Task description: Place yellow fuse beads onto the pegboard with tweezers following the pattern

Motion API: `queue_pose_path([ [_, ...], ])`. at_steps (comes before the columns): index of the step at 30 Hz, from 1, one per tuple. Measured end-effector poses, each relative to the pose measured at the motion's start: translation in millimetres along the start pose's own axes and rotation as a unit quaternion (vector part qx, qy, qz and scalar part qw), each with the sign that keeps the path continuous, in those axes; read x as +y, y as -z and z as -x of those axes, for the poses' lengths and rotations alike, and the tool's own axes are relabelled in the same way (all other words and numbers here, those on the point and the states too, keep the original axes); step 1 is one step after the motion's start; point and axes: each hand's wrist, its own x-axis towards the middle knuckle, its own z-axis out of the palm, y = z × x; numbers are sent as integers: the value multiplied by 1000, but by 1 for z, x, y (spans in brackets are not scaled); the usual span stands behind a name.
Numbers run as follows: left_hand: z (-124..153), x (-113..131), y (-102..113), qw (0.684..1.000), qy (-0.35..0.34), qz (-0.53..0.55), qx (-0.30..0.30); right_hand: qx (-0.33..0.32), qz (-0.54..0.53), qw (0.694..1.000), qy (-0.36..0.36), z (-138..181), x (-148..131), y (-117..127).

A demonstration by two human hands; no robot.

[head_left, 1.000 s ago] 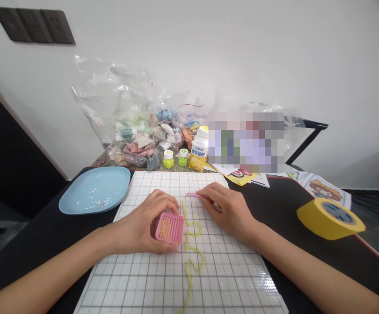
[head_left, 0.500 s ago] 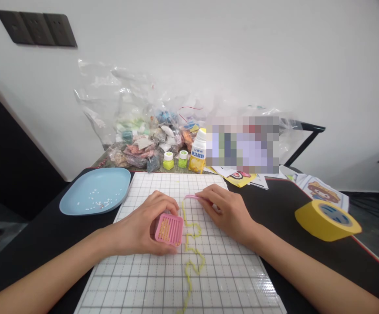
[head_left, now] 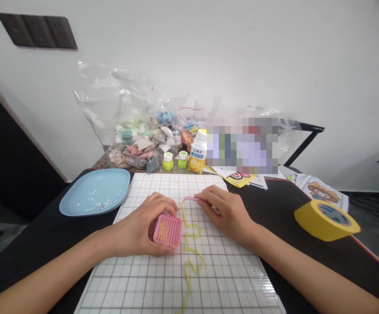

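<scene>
My left hand (head_left: 140,226) is closed round a small pink slotted bead tray (head_left: 167,230) with yellow beads inside, resting on the clear gridded pegboard (head_left: 228,279). My right hand (head_left: 224,210) pinches pink tweezers (head_left: 191,199), tips pointing left over the top of a winding line of yellow beads (head_left: 191,244) laid on the board. The two hands lie a few centimetres apart, either side of the bead line.
A light blue plate (head_left: 94,192) with scattered tiny beads lies at the left. Bags of coloured beads (head_left: 143,144), two green-capped jars (head_left: 175,160) and a white bottle (head_left: 198,150) stand behind the board. A yellow tape roll (head_left: 326,219) and printed paper sheets (head_left: 320,189) are at the right.
The left hand and pink tray have shifted slightly left and down. The right hand has barely moved with the tweezers.
</scene>
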Motion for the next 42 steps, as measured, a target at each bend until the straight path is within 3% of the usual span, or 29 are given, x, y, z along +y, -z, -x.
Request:
queue_pose_path([
  [42, -7, 2, -1, 1000, 4, -20, -1, -14, 28, 999, -7, 0, 3, -4],
])
